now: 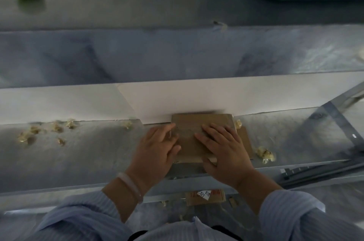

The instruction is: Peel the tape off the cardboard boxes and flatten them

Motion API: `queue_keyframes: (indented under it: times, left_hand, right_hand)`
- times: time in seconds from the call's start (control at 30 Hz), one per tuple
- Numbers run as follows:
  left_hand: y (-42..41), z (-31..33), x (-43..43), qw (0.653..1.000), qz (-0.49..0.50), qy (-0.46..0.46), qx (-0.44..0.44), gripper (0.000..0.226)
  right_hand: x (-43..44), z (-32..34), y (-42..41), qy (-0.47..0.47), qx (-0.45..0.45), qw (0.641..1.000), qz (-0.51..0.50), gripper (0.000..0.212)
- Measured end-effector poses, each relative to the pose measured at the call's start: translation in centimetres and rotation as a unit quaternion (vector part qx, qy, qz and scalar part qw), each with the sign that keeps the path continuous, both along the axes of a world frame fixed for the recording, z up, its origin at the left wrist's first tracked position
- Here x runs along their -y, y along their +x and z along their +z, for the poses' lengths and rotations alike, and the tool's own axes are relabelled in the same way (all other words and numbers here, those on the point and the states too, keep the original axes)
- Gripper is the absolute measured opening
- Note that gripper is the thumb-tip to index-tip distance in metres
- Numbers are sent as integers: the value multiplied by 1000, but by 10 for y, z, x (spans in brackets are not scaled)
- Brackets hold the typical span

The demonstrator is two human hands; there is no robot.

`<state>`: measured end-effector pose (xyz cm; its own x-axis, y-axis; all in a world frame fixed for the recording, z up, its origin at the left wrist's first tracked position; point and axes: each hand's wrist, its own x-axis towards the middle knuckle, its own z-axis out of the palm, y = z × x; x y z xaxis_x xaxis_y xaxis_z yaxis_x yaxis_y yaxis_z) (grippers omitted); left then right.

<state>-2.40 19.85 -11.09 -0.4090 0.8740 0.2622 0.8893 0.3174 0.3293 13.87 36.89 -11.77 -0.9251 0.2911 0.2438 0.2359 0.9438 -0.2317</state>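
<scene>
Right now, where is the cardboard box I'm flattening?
In the head view the cardboard box lies at centre on the grey table, against the white board, left hand on its left edge and right hand flat on top.

Brown cardboard box (189, 142) lies squashed flat, partly under the left grip (155, 148) and right grip (222, 148). A second flat piece (245, 140) pokes out just right of the right grip. Crumpled yellowish tape wads (39, 132) sit well left of the left grip, and one more wad (265, 154) lies near the right grip.
</scene>
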Motion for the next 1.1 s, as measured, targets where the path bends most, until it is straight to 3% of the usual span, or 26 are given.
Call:
queue_keyframes:
  times: [0.07,0.2,0.3,0.37,0.43,0.53,0.67,0.8,0.9,1.1]
  left_hand:
    - [2,3,0,998,-23,-44,-44,49]
    - [0,19,-15,999,18,-36,-27,44]
    - [9,30,-44,997,-16,-57,-47,52]
    - [17,25,-59,989,-79,-120,-43,66]
    - [19,15,-66,975,-109,-187,-49,74]
    - [19,2,-63,976,-101,-178,-70,71]
    - [22,3,-62,980,-91,-166,-60,70]
    - [25,5,-58,981,-77,-168,-55,71]
    - [27,6,-52,983,-75,-155,-67,65]
    - [20,1,-41,984,-80,-148,-61,65]
  right_hand:
    - [0,4,0,-70,-31,997,-2,58]
    - [-7,10,5,-235,-78,967,-59,47]
    - [-7,7,9,-175,-127,970,-107,43]
    - [-8,5,15,-175,-120,961,-179,54]
    - [-8,7,26,-265,-62,928,-256,59]
    - [-4,-2,47,-392,-30,875,-282,35]
    - [9,-13,61,-400,-35,864,-303,20]
    - [20,-12,61,-437,-80,820,-361,24]
    - [21,-9,61,-459,-91,789,-400,14]
    - [20,-3,57,-462,-66,790,-398,9]
